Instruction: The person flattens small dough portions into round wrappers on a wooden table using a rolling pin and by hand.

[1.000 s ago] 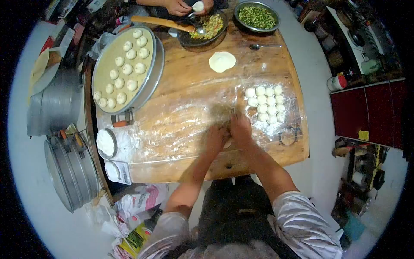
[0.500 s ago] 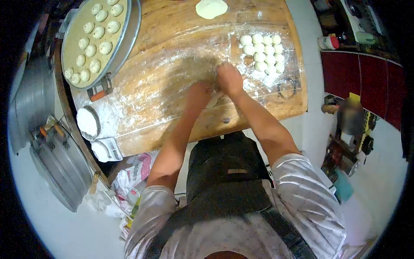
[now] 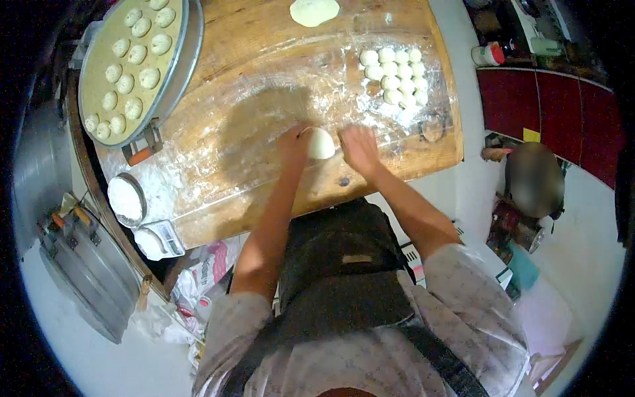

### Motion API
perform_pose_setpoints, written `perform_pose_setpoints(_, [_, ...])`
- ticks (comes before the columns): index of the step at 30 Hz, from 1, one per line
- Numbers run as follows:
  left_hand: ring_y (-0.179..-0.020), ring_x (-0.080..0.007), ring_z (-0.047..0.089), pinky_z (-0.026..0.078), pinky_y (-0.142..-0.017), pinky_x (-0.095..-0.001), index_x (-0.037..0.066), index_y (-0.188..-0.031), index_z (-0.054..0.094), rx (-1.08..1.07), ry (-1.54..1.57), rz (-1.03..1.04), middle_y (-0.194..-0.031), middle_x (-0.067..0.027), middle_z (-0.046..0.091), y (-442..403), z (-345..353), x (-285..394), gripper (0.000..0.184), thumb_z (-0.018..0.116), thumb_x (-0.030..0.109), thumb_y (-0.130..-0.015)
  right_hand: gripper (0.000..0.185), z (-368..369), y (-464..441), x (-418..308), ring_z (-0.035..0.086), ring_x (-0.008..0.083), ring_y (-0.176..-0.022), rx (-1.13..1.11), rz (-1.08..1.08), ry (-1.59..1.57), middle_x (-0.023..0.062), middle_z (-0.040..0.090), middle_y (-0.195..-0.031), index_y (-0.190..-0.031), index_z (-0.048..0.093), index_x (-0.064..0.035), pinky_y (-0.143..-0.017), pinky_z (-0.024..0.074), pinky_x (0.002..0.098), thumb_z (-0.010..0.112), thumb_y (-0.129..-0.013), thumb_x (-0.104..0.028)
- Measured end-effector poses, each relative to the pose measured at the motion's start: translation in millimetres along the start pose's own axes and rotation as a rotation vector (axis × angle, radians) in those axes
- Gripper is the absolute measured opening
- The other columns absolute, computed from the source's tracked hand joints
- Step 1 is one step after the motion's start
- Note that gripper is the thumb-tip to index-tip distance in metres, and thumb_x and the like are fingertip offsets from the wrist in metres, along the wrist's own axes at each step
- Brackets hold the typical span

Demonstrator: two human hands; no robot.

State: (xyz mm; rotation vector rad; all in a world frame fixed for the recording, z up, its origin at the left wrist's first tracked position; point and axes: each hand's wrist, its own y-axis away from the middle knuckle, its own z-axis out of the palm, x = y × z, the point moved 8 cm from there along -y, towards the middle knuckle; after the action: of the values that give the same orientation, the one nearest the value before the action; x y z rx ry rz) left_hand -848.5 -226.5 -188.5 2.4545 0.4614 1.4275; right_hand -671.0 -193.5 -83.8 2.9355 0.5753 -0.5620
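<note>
A round, flattened dough wrapper [image 3: 322,144] lies near the front middle of the floury wooden table. My left hand [image 3: 293,142] is closed at its left edge, with the fingertips on the dough. Just right of the wrapper, and apart from it, my right hand [image 3: 360,148] is curled with the knuckles up; what its fingers hold, if anything, is hidden. Another flat dough wrapper [image 3: 315,11] lies at the far side. Several small dough balls [image 3: 391,71] sit in rows to the right, dusted with flour.
At the left, a round metal steamer [image 3: 173,79] holds several filled buns [image 3: 137,54]. Below it stand a bowl of flour [image 3: 126,198] and a white kitchen scale [image 3: 159,241]. Large metal steamer trays [image 3: 89,274] lean left of the table [image 3: 218,218]. Dark red cabinets [image 3: 562,106] stand right.
My hands have moved apart and slightly towards me. The dough wrapper, mostly covered by them before, now shows between them. The whole view has shifted a little.
</note>
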Motion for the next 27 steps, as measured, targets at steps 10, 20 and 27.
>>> perform_pose_setpoints(10, [-0.092, -0.0423, 0.070, 0.055, -0.084, -0.0469, 0.006, -0.101, 0.077, 0.065, -0.152, 0.143, -0.101, -0.0177, 0.076, -0.8, -23.6, 58.7, 0.023, 0.070, 0.023, -0.088, 0.013, 6.0, -39.0, -2.3, 0.063, 0.0406, -0.086, 0.177, 0.095, -0.038, 0.0183, 0.062, -0.091, -0.098, 0.065, -0.0060, -0.077, 0.0473, 0.0533, 0.057, -0.088, -0.009])
perform_pose_setpoints(20, [-0.097, -0.0360, 0.072, 0.056, -0.089, -0.0451, 0.005, -0.114, 0.076, 0.101, -0.280, 0.303, -0.107, -0.0198, 0.076, 20.6, -47.4, 47.5, 0.032, 0.074, 0.021, -0.087, 0.014, 20.6, -76.1, 1.7, 0.060, 0.0384, -0.086, 0.077, 0.127, 0.007, 0.0179, 0.060, -0.091, -0.096, 0.062, -0.0060, -0.072, 0.0425, 0.0548, 0.063, -0.082, -0.005])
perform_pose_setpoints(27, [-0.096, -0.0250, 0.072, 0.058, -0.087, -0.0377, 0.007, -0.114, 0.076, -0.249, -0.060, -0.073, -0.113, -0.0162, 0.074, -22.4, -61.2, 76.4, 0.026, 0.072, 0.020, -0.092, 0.021, 31.3, 50.9, 27.7, 0.057, 0.0356, -0.102, 0.047, 0.113, -0.231, 0.0136, 0.060, -0.100, -0.103, 0.062, -0.0080, -0.090, 0.0434, 0.0496, 0.062, -0.083, -0.006])
